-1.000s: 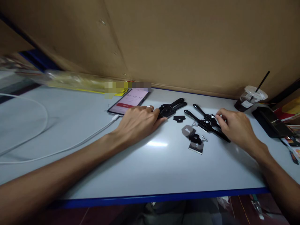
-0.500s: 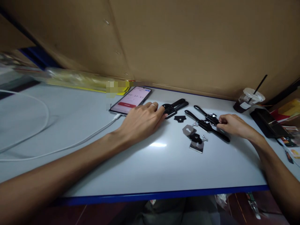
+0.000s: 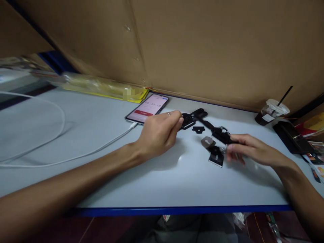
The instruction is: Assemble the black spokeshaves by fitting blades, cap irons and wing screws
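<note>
My left hand (image 3: pixel 162 133) is closed, thumb against the curled fingers; whatever is inside them is hidden. Just beyond its fingertips lie black spokeshaves (image 3: pixel 187 121), partly covered by the hand. My right hand (image 3: pixel 249 148) grips a black spokeshave (image 3: pixel 220 134) by one end, blurred by motion; whether a second one is in that grip I cannot tell. Beneath it on the table are a grey plate with a slot (image 3: pixel 208 142), a dark blade (image 3: pixel 216 159) with a bright edge, and a silver thumbscrew (image 3: pixel 223 149). A small black cap plate (image 3: pixel 198 130) lies between the hands.
A phone (image 3: pixel 148 109) showing a timer lies behind my left hand, its white cable (image 3: pixel 106 145) running left. Yellow plastic-wrapped packs (image 3: pixel 101 91) rest along the cardboard wall (image 3: pixel 215 50). At the right stand a drink cup with a straw (image 3: pixel 272 111) and a dark case (image 3: pixel 290 136).
My left hand has turned and curled its fingers closed, drawing back slightly from the spokeshaves. My right hand has moved lower and shifted a spokeshave over the loose parts.
</note>
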The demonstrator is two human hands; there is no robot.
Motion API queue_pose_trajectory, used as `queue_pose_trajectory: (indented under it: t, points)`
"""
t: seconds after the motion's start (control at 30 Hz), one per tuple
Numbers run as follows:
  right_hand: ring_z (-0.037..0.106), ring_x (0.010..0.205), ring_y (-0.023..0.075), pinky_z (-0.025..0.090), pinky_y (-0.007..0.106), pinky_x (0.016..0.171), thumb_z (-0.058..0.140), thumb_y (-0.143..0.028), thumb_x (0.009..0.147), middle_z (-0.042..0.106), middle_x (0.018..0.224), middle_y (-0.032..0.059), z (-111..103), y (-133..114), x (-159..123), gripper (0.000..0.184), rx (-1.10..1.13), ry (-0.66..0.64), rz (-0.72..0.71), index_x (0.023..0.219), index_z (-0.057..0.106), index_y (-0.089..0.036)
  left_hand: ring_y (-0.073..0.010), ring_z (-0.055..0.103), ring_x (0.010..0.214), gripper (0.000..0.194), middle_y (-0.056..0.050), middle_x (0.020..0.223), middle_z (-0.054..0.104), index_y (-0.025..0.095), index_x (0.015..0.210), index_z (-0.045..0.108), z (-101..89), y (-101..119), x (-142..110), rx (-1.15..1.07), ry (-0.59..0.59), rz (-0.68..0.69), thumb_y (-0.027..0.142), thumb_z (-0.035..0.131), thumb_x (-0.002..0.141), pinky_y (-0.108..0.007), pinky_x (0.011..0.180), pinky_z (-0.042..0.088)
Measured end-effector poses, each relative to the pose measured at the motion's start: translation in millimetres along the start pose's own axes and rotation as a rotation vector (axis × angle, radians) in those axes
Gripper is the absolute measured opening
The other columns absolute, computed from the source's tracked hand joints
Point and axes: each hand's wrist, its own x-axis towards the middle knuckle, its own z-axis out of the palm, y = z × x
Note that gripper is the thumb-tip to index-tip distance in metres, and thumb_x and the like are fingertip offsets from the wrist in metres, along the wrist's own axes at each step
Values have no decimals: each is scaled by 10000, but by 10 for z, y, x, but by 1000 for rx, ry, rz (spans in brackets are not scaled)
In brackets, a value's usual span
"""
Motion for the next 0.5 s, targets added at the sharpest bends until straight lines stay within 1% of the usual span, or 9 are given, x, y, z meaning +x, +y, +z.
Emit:
queue_pose_trajectory:
  t: [0.07,0.1,0.13,0.17,0.2,0.27,0.4,0.5]
  points:
    - [606,736,147,510,240,573,532,-453,974,658,877,33,134,-79,-39,284,79,-148,-2,899,612,-191,-140,423,496,306,24,555,445,235,709,397,-43,21,-13,-37,92,-4,258,307,1001,-295,529,347]
    - [606,766,149,518,239,594,539,-446,979,638,875,25,180,-100,-48,271,81,-188,-24,903,607,-195,-139,422,498,305,25,562,442,238,707,384,-62,31,-18,-50,128,12,250,312,1003,-298,532,350]
    - [587,754,140,511,237,608,547,-443,984,607,847,8,208,-107,-52,267,47,-212,-50,883,592,-199,-137,419,500,304,26,571,442,241,705,374,-77,42,-22,-62,153,35,239,315,1004,-300,533,351]
    - [559,734,131,494,236,620,553,-441,988,567,810,-11,218,-103,-52,272,-13,-213,-82,855,572,-204,-136,414,501,305,25,581,448,243,703,365,-87,52,-26,-74,165,66,224,317,1004,-302,533,352]
    - [526,716,124,471,237,630,556,-442,993,527,782,-26,212,-91,-50,286,-86,-192,-114,829,551,-208,-135,409,503,305,23,590,453,245,701,355,-90,60,-28,-87,166,99,208,315,1001,-302,530,352]
    - [464,686,119,421,245,636,547,-444,1003,471,746,-42,165,-54,-48,310,-228,-110,-151,797,519,-214,-138,397,505,303,21,593,453,248,694,339,-80,72,-31,-108,148,155,185,316,989,-302,518,346]
    - [448,684,133,373,260,630,537,-418,1004,478,747,-41,56,3,-69,272,-369,59,-140,818,523,-220,-143,404,513,290,11,596,463,247,690,352,-28,74,-33,-128,104,218,168,337,968,-298,502,351]
    - [460,673,138,363,272,635,538,-392,1004,496,739,-40,52,-16,-88,251,-437,105,-150,822,522,-220,-152,483,579,262,-14,660,538,227,748,436,4,67,-39,-153,62,264,122,343,969,-287,540,408]
